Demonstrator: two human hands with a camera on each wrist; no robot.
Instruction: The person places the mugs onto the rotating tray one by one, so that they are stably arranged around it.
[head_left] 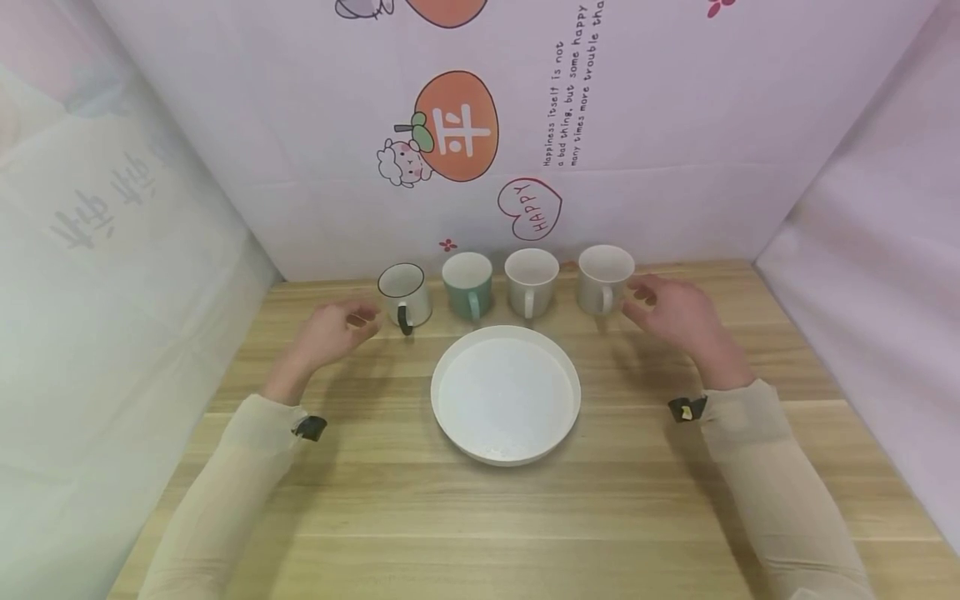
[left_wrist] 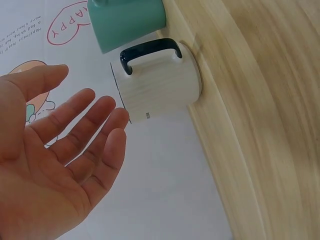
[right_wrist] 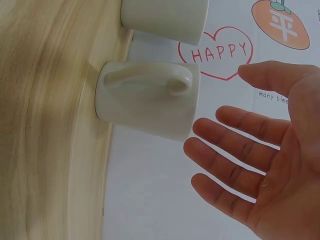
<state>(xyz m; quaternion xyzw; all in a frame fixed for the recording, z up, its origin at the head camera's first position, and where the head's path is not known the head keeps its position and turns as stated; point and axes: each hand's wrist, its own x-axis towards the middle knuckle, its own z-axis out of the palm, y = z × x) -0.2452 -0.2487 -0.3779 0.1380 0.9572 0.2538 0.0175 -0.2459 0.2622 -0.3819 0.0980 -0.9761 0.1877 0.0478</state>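
Beside a white mug with a dark rim and black handle [head_left: 406, 302] is my left hand [head_left: 335, 332], its fingers loosely bent and holding nothing. The left wrist view shows that mug [left_wrist: 160, 85] just past the fingertips. On the other side, my right hand [head_left: 675, 314] is close to the rightmost white mug [head_left: 600, 282], thumb and fingers spread apart. In the right wrist view this mug [right_wrist: 145, 102] stands beyond the fingertips; whether they touch it I cannot tell. Between these two stand a green mug [head_left: 468, 287] and another white mug [head_left: 532, 285], upright in the same row.
In front of the mugs, a round white tray [head_left: 504, 454] lies on the wooden table [head_left: 480, 533]. A white printed cloth [head_left: 322, 167] rises behind the row, and further white cloth walls stand at left and right.
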